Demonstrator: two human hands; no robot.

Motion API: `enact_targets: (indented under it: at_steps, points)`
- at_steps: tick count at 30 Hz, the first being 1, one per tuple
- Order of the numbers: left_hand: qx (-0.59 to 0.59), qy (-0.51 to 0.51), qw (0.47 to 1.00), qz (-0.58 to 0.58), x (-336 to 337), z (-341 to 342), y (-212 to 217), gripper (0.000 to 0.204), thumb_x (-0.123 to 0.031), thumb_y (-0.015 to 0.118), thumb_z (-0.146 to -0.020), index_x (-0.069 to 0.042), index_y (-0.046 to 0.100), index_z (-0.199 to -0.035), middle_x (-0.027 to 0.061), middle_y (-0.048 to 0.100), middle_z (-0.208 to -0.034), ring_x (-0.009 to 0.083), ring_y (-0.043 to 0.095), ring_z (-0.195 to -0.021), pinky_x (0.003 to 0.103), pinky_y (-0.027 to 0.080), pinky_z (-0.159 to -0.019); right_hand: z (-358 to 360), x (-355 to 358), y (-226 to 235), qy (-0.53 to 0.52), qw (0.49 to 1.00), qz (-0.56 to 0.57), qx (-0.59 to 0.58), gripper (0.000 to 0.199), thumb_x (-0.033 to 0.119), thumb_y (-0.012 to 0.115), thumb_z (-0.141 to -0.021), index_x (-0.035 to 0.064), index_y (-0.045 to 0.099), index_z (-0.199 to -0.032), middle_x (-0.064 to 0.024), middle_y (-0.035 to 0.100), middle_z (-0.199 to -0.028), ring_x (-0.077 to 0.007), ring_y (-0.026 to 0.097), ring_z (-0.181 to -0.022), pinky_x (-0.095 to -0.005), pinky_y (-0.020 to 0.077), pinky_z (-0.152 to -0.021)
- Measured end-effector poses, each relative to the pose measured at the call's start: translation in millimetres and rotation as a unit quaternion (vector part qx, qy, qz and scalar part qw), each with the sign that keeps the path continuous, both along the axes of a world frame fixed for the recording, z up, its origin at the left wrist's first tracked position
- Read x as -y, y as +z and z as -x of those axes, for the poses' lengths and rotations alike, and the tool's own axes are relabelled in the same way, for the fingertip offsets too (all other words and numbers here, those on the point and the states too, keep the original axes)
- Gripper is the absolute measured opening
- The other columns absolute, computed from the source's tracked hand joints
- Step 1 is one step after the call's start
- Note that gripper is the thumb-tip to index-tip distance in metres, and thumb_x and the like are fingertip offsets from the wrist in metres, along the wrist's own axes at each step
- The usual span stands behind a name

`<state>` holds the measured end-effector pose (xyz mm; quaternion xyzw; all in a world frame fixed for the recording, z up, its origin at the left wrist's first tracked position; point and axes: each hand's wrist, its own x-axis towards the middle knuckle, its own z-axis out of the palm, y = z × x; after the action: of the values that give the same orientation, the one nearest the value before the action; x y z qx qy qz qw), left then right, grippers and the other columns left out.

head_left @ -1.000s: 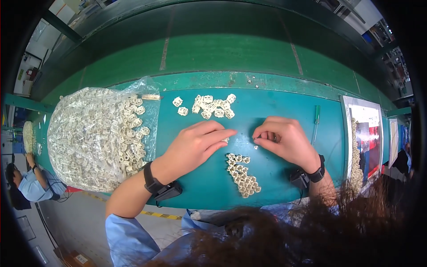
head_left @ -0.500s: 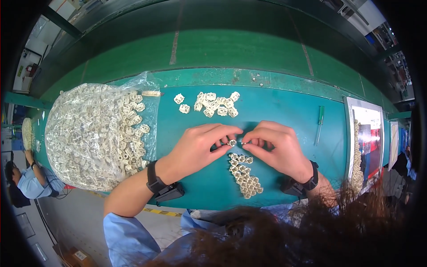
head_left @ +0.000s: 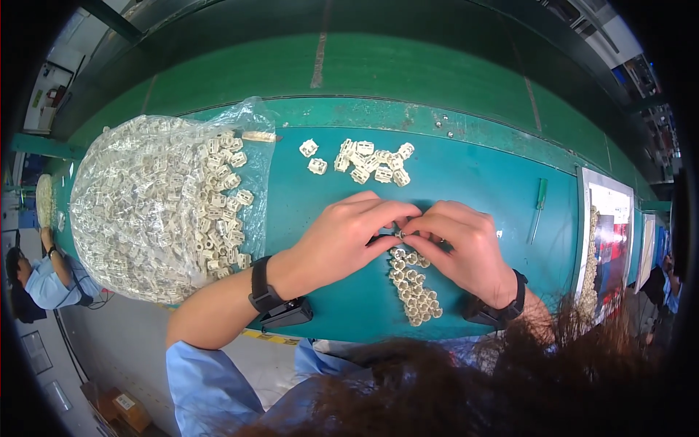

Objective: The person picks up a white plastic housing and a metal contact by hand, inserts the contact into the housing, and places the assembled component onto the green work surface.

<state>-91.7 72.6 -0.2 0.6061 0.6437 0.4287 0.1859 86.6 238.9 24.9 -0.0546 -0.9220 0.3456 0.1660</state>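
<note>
While our left hand (head_left: 348, 229) pinches a cream part (head_left: 400, 234) near the cluster of parts (head_left: 416, 294) on the green table (head_left: 502, 178), our right hand (head_left: 464, 244) meets that part, though we cannot tell what this hand grips.

Mostly hidden between left hand (head_left: 348, 229) and right hand (head_left: 466, 244), too small to tell: held piece (head_left: 399, 234). Partly covered by right hand: upper end of cluster (head_left: 417, 295). Too small to identify: pale speck (head_left: 499, 234) beside right hand. Screened by hair (head_left: 437, 393): part of right forearm (head_left: 536, 315) and near edge of desk (head_left: 502, 193). Blurred beneath wrinkled bag (head_left: 250, 113): many parts (head_left: 145, 218). Indistinct at right rim: distant person (head_left: 669, 286).
</note>
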Motion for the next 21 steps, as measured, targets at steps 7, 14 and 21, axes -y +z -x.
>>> enact_targets:
  at_steps: [7, 14, 21]
  points:
    - [-0.002, 0.001, 1.000, 0.000, 1, 0, 0, 0.051, -0.008, 0.095, -0.085, -0.013, 0.081, -0.134, 0.0048, 0.080, -0.102, 0.0194, 0.073, -0.080, 0.036, 0.063, -0.075, 0, 0, -1, 0.002, 1.000, 0.011, 0.003, 0.025, 0.002, 0.094, -0.083, 0.0072, 0.086, -0.106, -0.0046, 0.074, -0.087, -0.0186, 0.069, -0.071, -0.0342, 0.0563, -0.063]
    - [0.000, -0.001, 1.000, 0.008, 0, -1, 1, 0.051, -0.007, 0.094, -0.085, -0.013, 0.081, -0.134, 0.0049, 0.081, -0.102, 0.0195, 0.074, -0.081, 0.035, 0.064, -0.077, -1, -1, -1, 0.000, 0.999, 0.031, 0.006, 0.024, 0.002, 0.094, -0.084, 0.0062, 0.086, -0.106, -0.0044, 0.074, -0.087, -0.0173, 0.069, -0.071, -0.0326, 0.0557, -0.062]
    - [0.017, -0.034, 0.999, 0.027, 5, 8, 4, 0.051, -0.003, 0.091, -0.086, -0.014, 0.081, -0.135, 0.0044, 0.083, -0.108, 0.0201, 0.075, -0.087, 0.036, 0.065, -0.081, -19, -36, 26, -0.029, 0.993, 0.069, 0.090, 0.024, 0.001, 0.094, -0.084, 0.0065, 0.086, -0.106, -0.0046, 0.073, -0.086, -0.0175, 0.067, -0.069, -0.0311, 0.0530, -0.062]
